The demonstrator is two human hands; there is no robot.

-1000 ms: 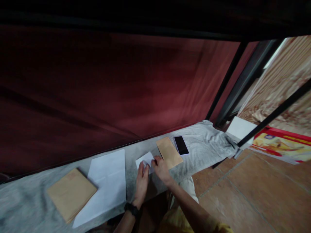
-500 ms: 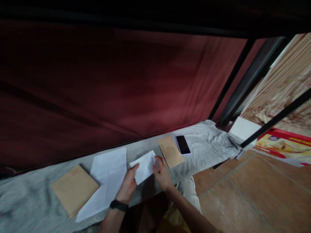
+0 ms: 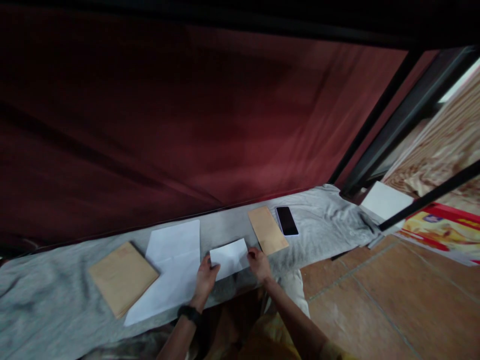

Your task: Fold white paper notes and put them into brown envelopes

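A small folded white paper (image 3: 229,257) lies on the grey cloth (image 3: 56,280) in front of me. My left hand (image 3: 205,280), with a black watch on its wrist, pinches the paper's left edge. My right hand (image 3: 259,263) grips its right edge. Left of the folded paper lies a large white sheet (image 3: 170,267), and beyond that a brown envelope (image 3: 123,277). A smaller brown envelope (image 3: 267,236) sits just right of my right hand, with a black phone (image 3: 287,220) beside it.
A dark red curtain (image 3: 187,130) hangs behind the cloth-covered ledge. Black metal bars (image 3: 390,115) rise at the right. A white pad (image 3: 386,202) and a colourful box (image 3: 442,232) lie at the far right. Brown tiled floor (image 3: 393,300) spreads at the lower right.
The folded paper has been opened out wider and laid flat between both hands. My left hand moved from its middle to its left edge. The camera view shifted slightly.
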